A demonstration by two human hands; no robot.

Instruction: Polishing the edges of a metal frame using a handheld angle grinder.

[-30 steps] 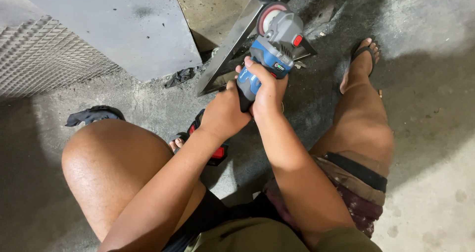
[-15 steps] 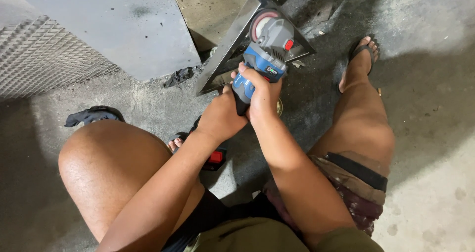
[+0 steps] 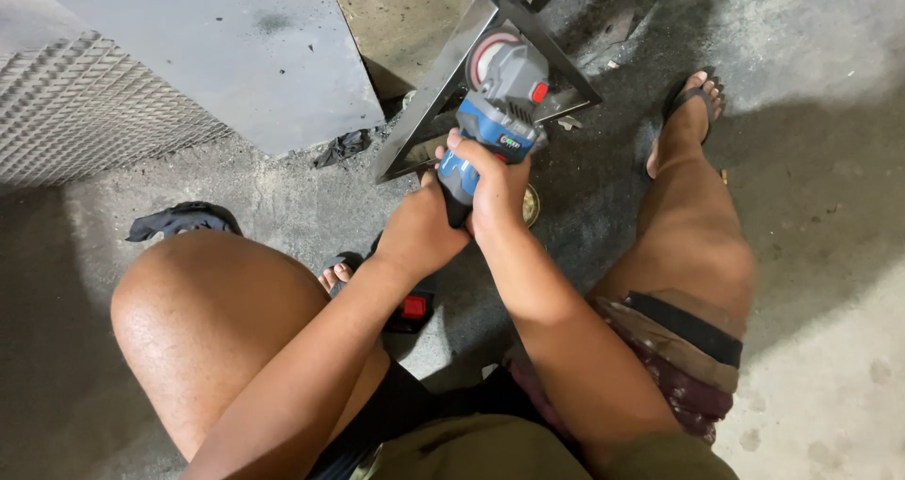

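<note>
Both hands grip a blue and grey grinder (image 3: 495,112) near the top middle of the frame. The right hand (image 3: 495,183) is wrapped tight around its body. The left hand (image 3: 419,235) is closed on its back end. The grinder's round disc sits on a metal frame (image 3: 429,89) lying on the floor (image 3: 830,282). A grey sheet (image 3: 236,46) fills the upper left. A black rag (image 3: 184,221) lies at the left, by the knee.

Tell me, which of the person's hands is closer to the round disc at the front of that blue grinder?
Right. The right hand grips the grinder body just behind its grey head and the disc. The left hand wraps the handle's rear end, farther back toward the person.
</note>
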